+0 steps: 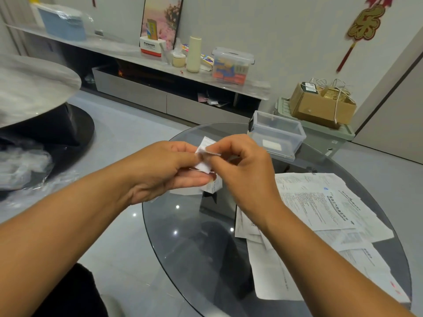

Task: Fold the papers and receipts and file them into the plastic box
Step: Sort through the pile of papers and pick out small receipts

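Both hands hold a small white receipt above the far-left part of a round glass table. My left hand supports it from below with thumb and fingers. My right hand pinches its upper folded edge. More small folded paper shows under my left fingers. A clear plastic box stands open at the table's far edge, just right of my hands, with something pale inside. A loose pile of printed papers covers the table's right side.
A cardboard box sits on a green crate behind the table. A long low shelf along the wall carries a lidded storage box, a cream bottle and small cartons. Another round table stands at left.
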{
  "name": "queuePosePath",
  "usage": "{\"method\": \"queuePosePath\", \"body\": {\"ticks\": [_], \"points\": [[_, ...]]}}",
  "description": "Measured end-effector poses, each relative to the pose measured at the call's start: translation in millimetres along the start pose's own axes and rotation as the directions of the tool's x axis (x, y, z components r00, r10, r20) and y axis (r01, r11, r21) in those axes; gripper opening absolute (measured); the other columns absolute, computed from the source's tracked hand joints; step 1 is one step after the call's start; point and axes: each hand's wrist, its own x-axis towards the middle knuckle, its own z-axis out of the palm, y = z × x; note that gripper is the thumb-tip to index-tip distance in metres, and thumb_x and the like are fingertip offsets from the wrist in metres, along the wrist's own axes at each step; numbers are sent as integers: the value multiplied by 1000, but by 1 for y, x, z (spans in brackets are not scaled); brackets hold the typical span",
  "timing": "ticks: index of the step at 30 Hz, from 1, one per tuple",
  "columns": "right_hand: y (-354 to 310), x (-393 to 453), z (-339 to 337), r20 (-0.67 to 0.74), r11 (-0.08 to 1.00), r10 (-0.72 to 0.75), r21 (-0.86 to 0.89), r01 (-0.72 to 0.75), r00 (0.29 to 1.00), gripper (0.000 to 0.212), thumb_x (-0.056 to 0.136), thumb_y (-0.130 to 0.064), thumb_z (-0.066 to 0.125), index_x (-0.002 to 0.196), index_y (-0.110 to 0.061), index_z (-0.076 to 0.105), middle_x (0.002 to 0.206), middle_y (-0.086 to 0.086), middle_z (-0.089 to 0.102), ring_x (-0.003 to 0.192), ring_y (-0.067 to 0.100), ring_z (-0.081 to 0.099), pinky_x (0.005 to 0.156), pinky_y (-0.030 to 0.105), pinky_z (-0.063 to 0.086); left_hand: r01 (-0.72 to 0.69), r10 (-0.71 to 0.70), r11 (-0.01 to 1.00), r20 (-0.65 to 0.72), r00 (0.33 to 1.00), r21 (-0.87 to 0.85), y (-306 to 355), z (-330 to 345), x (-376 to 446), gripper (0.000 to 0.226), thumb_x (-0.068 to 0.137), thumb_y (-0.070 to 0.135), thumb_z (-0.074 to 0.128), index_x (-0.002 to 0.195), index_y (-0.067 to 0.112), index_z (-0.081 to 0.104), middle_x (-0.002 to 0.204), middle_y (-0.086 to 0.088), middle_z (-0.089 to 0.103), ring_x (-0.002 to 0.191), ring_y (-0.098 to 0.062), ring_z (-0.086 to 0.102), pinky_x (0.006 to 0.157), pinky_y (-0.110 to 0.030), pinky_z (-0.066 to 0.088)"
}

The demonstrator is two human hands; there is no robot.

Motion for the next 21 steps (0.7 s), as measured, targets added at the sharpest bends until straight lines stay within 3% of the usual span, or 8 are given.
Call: {"method": "queuePosePath", "body": {"ticks": [3, 5, 8, 12, 16, 19, 21], "points": [[4, -7, 2, 104, 992, -77, -89, 86, 992, 22, 90, -46, 73, 101, -27, 81, 120, -15, 61, 116, 12, 60, 85, 27, 51, -26, 26, 998, -8, 1000, -64, 2, -3, 0, 18, 101, 0, 54, 116, -3, 64, 105, -22, 75, 97, -28, 76, 77, -28, 62], [7, -4, 3, 107, 996, -53, -69, 61, 993, 22, 92, -48, 69, 98, -31, 81, 121, -19, 61, 118, 12, 59, 90, 34, 52, -9, 9, 999, 4, 1000, -41, 3, -4, -2, 19, 100, 3, 56, 117, -2, 64, 105, -23, 75, 98, -29, 76, 78, -30, 62], [6, 2, 4, 51, 996, -42, -71, 46, 998, 5, 87, -27, 82, 91, -26, 79, 113, -15, 64, 107, 11, 63, 84, 33, 52, 3, -2, 999, 32, 999, -32, 5, -4, -4, 24, 104, 9, 50, 118, -3, 65, 107, -25, 74, 99, -32, 75, 78, -31, 63], [-1, 6, 2, 81, 999, 29, 12, -30, 996, 27, 84, -16, 85, 106, -27, 75, 98, -13, 70, 90, 9, 67, 80, 37, 60, -38, 38, 999, 43, 998, 11, 5, -4, -3, 31, 101, 30, 57, 112, 3, 66, 107, -21, 75, 100, -30, 75, 83, -32, 61], [-5, 10, 1, 131, 984, 127, 105, -141, 983, 43, 82, -13, 87, 119, -24, 69, 85, -3, 70, 75, 16, 67, 75, 36, 62, -72, 70, 992, 17, 997, 107, 2, -5, -1, 16, 101, 16, 58, 106, 2, 61, 99, -18, 77, 95, -28, 76, 76, -27, 62], [-4, 13, -2, 169, 968, 236, 46, -247, 957, 70, 81, -20, 89, 141, -25, 55, 84, 0, 74, 78, 10, 73, 85, 32, 59, -78, 79, 969, 4, 997, 233, 5, -7, -3, 19, 101, 17, 58, 112, 2, 60, 97, -16, 77, 93, -27, 77, 77, -29, 63], [-4, 12, -4, 189, 968, 248, -5, -252, 950, 57, 84, -23, 86, 136, -24, 62, 80, -3, 75, 76, 5, 72, 83, 31, 57, -78, 82, 959, -5, 997, 274, 6, -8, -3, 20, 101, 17, 58, 114, 2, 60, 96, -16, 77, 92, -26, 77, 78, -29, 62]]}}
